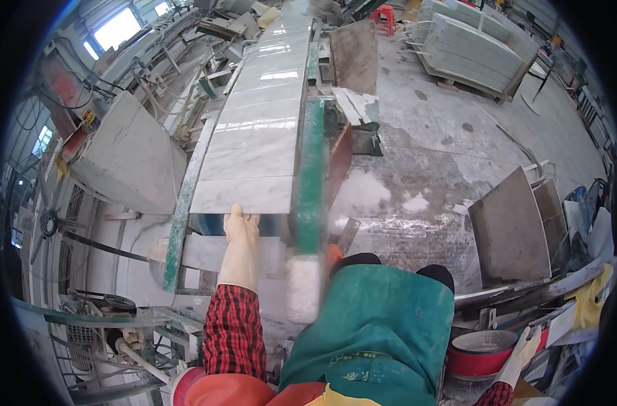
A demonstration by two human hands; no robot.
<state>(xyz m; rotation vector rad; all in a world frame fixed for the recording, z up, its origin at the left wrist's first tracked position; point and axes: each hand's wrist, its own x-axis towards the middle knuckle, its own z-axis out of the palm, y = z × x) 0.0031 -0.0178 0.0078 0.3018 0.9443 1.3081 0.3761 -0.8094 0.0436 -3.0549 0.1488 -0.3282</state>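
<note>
My left hand (242,245), in a cream rubber glove, grips the near edge of a white, grey-veined marble tile (244,195). The thumb lies on the tile's top, with the other fingers at its edge. This tile is the nearest in a row of polished tiles (257,122) on a long conveyor with green side rails (310,169). Far to the lower right, my gloved right hand (523,350) has its fingers stretched out beside a red basin (481,352). I make out nothing held in it.
A white block (303,287) sits at the near end of the right rail. Large stone slabs lean at the left (132,155) and right (511,233). Yellow gloves (587,298) hang at the right. Stacked pale slabs (474,51) and a red stool (384,19) stand farther back.
</note>
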